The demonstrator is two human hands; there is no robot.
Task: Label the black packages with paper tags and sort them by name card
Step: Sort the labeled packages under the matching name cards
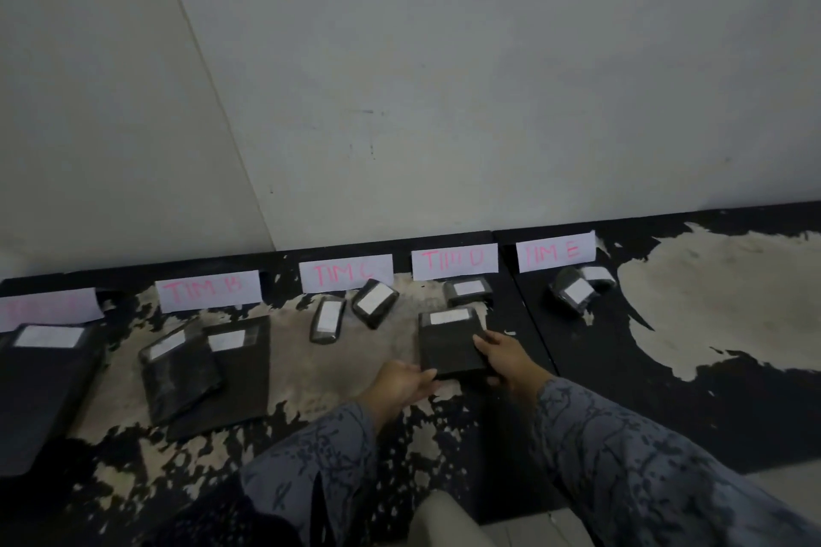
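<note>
A flat black package (448, 344) with a white paper tag at its far end lies on the floor in front of the "TIM D" name card (454, 261). My left hand (400, 384) grips its near left corner. My right hand (504, 358) holds its right edge, fingers on top. A smaller tagged package (468, 291) lies just behind it. Two tagged packages (351, 311) lie below the "TIM C" card (345, 273), two (579, 289) by the "TIM E" card (555, 251), and two larger ones (204, 364) below "TIM B" (209, 290).
A big black package (42, 382) lies at the far left under a partly cut-off card (46, 309). The cards lean against a pale wall (444, 102). The floor mat (666, 324) is black with worn pale patches. My patterned sleeves fill the foreground.
</note>
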